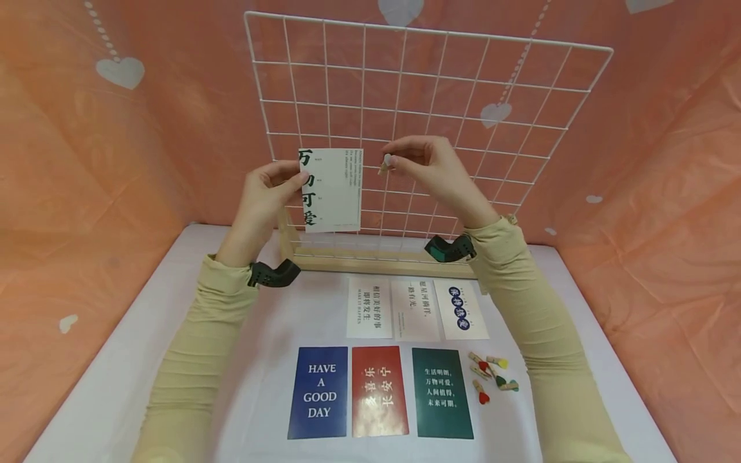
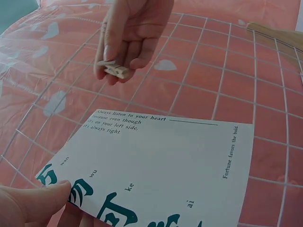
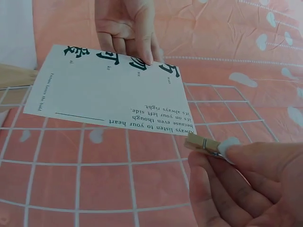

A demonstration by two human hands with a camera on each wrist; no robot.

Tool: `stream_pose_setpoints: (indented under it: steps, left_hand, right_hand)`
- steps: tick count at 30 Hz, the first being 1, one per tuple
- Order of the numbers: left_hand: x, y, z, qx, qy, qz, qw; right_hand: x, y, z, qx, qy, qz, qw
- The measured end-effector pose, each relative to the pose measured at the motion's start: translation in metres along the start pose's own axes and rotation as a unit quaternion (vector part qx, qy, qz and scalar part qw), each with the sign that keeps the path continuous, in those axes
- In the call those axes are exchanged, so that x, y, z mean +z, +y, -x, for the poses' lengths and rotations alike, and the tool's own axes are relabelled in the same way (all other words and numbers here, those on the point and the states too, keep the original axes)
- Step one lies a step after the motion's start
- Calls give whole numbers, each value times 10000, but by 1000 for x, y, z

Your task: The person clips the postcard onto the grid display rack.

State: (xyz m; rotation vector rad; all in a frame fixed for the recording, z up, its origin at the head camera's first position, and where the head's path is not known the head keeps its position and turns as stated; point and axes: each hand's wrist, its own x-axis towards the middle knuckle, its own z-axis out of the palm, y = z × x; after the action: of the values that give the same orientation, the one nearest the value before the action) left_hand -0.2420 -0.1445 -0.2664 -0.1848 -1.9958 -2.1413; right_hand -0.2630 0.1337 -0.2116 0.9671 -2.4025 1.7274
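A white postcard with large dark green characters (image 1: 332,193) is pinched along its left edge by my left hand (image 1: 266,199), thumb in front. It stands before the white wire grid (image 1: 399,83), over the grid's left half. To the card's right, my right hand (image 1: 437,170) pinches a small wooden clothespin (image 3: 202,143) with a white heart on its end. In the right wrist view the clothespin's tip is close to the card's printed corner; whether they touch I cannot tell. The head view shows a gap between clothespin and card.
A wooden base (image 1: 359,262) holds the grid upright. Before it lie several white cards (image 1: 417,312), then a blue card (image 1: 318,392), a red card (image 1: 379,391) and a green card (image 1: 442,393). Several heart clothespins (image 1: 492,376) lie at the right. Orange cloth (image 1: 116,161) surrounds the table.
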Motion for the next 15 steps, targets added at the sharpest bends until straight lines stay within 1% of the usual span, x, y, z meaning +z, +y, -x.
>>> stream_pose_setpoints:
  steps: [3,6,10,15]
  left_hand:
    - [-2,6,-4,-22,43,45,10000]
    - [-4,14,-8,-30,103,84,9999]
    - [-5,27,-15,7,184,143,9997]
    - [-2,39,-23,100,220,583,9980]
  right_hand:
    - [3,-11,-8,-51,123,-8,9999]
    - [6,-27,-12,-124,194,110,9997]
    - [8,-48,-19,-208,261,448,9984]
    - [8,-61,-31,-309,287,627,9971]
